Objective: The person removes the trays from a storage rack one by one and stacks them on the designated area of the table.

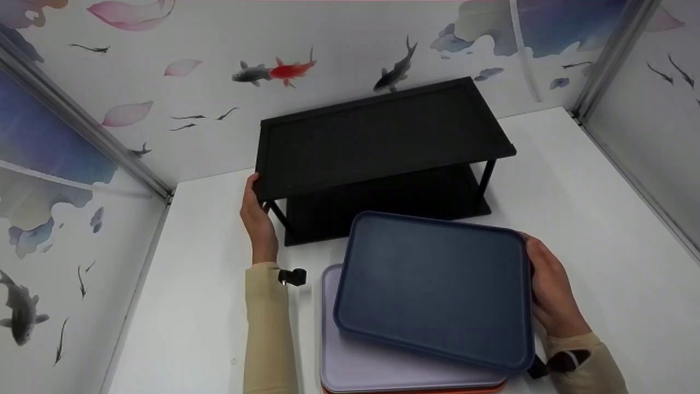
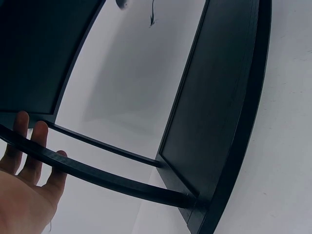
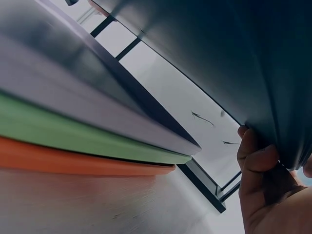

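A black two-tier rack [image 1: 383, 137] stands at the back of the table. At the left end of its upper board, my left hand [image 1: 260, 227] grips the front corner; in the left wrist view its fingers [image 2: 36, 151] reach behind a post to the board's underside. My right hand [image 1: 552, 290] holds a navy blue tray [image 1: 437, 290] by its right edge, fingers curled beneath it in the right wrist view. That tray is tilted and raised above a stack: a lilac tray [image 1: 372, 361] on top, a green tray [image 3: 73, 129] under it, then an orange tray [image 3: 73, 158].
The rack's lower board [image 1: 372, 208] lies on the white table [image 1: 202, 306], partly hidden by the blue tray. Printed wall panels [image 1: 339, 33] with fish and petals close in the back and both sides. Small black cameras are strapped to both wrists.
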Action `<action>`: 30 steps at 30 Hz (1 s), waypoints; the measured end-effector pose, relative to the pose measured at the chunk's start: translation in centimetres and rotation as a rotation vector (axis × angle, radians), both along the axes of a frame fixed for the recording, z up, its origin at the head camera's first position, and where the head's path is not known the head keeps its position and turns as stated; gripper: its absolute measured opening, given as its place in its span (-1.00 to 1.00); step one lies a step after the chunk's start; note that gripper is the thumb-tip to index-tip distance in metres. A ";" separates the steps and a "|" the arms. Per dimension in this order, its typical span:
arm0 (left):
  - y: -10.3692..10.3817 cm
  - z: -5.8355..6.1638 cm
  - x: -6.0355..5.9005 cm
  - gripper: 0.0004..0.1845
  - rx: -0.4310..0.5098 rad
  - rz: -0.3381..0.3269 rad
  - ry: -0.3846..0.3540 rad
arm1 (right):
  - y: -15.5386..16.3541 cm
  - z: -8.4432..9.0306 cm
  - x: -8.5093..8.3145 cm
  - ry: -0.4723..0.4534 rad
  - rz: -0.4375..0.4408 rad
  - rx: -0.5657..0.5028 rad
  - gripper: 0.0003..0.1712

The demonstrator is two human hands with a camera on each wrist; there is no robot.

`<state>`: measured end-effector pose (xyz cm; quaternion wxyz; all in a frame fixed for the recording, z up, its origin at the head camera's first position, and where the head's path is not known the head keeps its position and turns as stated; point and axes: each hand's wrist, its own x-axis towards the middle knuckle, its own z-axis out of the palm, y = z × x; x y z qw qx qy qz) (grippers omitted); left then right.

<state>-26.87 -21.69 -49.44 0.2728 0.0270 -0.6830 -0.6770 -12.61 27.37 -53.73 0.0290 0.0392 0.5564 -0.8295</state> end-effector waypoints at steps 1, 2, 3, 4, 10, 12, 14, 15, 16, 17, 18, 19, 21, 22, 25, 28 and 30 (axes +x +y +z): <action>0.0 0.0 0.0 -0.48 -0.001 0.001 -0.001 | 0.0 0.0 0.0 0.001 0.006 0.001 -0.44; 0.0 0.0 0.1 -0.48 -0.001 0.000 0.000 | 0.0 0.0 0.0 0.001 0.010 0.004 -0.43; 0.0 0.0 0.1 -0.48 -0.003 0.000 0.001 | 0.0 0.0 0.0 -0.001 0.014 0.004 -0.43; 0.0 0.0 0.1 -0.48 -0.004 -0.001 0.002 | 0.0 0.0 0.0 -0.002 0.015 0.009 -0.43; 0.0 0.0 0.0 -0.47 -0.009 -0.009 0.016 | 0.0 -0.1 0.0 -0.022 0.010 0.011 -0.45; 0.0 0.0 0.0 -0.47 -0.008 -0.010 0.021 | -0.1 -0.1 0.0 -0.030 0.012 0.016 -0.45; 0.1 0.2 0.1 -0.47 0.000 -0.015 0.023 | -0.1 -0.1 0.0 -0.037 0.014 0.031 -0.44; 0.1 0.2 0.1 -0.48 0.004 -0.017 0.022 | -0.1 -0.1 0.0 -0.042 0.014 0.038 -0.43; 0.1 0.3 0.2 -0.48 0.008 -0.021 0.022 | -0.1 -0.1 0.0 -0.045 0.013 0.048 -0.43; 0.2 0.4 0.2 -0.48 0.013 -0.024 0.019 | -0.1 -0.1 0.0 -0.047 0.013 0.059 -0.43; 0.2 0.5 0.3 -0.48 0.015 -0.026 0.015 | -0.2 -0.1 -0.1 -0.049 0.011 0.065 -0.43; 0.2 0.6 0.4 -0.48 0.015 -0.028 0.010 | -0.2 -0.1 -0.1 -0.051 0.011 0.060 -0.43; 0.3 0.9 0.5 -0.48 0.012 -0.030 -0.001 | -0.2 -0.1 -0.1 -0.052 0.014 0.054 -0.44; 0.3 0.9 0.5 -0.48 0.011 -0.031 -0.005 | -0.2 -0.1 -0.1 -0.051 0.017 0.052 -0.44; 0.3 1.0 0.5 -0.48 0.011 -0.030 -0.007 | -0.2 -0.1 -0.1 -0.044 0.029 0.045 -0.44; 0.3 0.7 0.4 -0.47 0.016 -0.021 -0.010 | -0.2 0.0 0.0 -0.030 0.041 0.061 -0.44; 0.2 0.5 0.3 -0.47 0.014 -0.015 -0.012 | -0.2 0.0 0.0 -0.022 0.044 0.069 -0.45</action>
